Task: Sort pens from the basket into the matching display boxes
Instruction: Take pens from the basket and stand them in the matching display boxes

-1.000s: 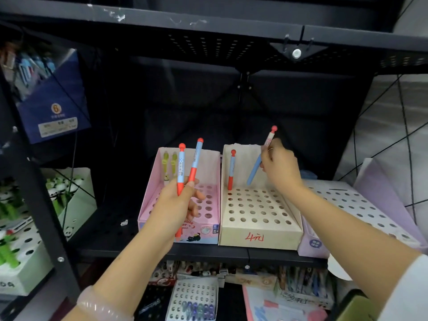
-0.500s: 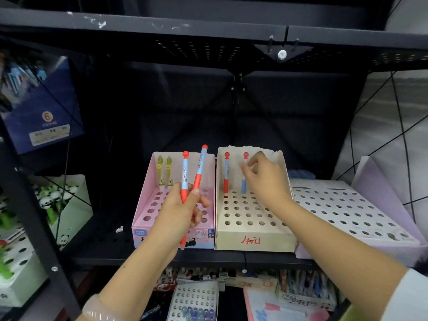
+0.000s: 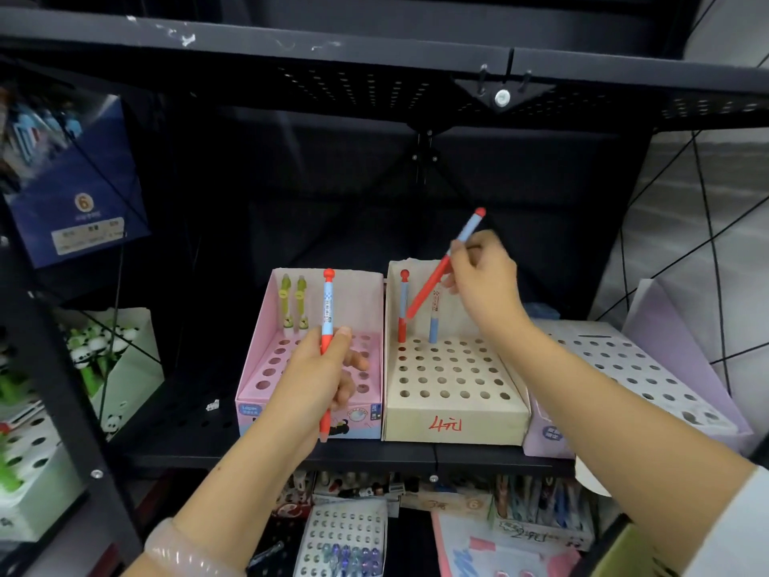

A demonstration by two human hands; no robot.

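My left hand (image 3: 322, 374) grips one red and blue pen (image 3: 327, 310) upright in front of the pink display box (image 3: 266, 347). My right hand (image 3: 484, 281) pinches a second red and blue pen (image 3: 432, 285), slanted over the back of the beige display box (image 3: 453, 422). Two matching pens stand in that box's back row: one (image 3: 403, 306) at the left and one (image 3: 433, 326) beside it, its top hidden by my fingers. Two yellow-green pens (image 3: 293, 301) stand in the pink box. The basket is not in view.
A pale purple display box (image 3: 666, 368) with open holes sits right of the beige one. A green panda-pen box (image 3: 125, 351) stands at the left. A black shelf (image 3: 374, 52) hangs close overhead. Pen trays (image 3: 345, 539) and packets lie on the shelf below.
My right hand left a pen standing in the beige box's back row, then took one of the two pens from my left hand and lifted it over that box.
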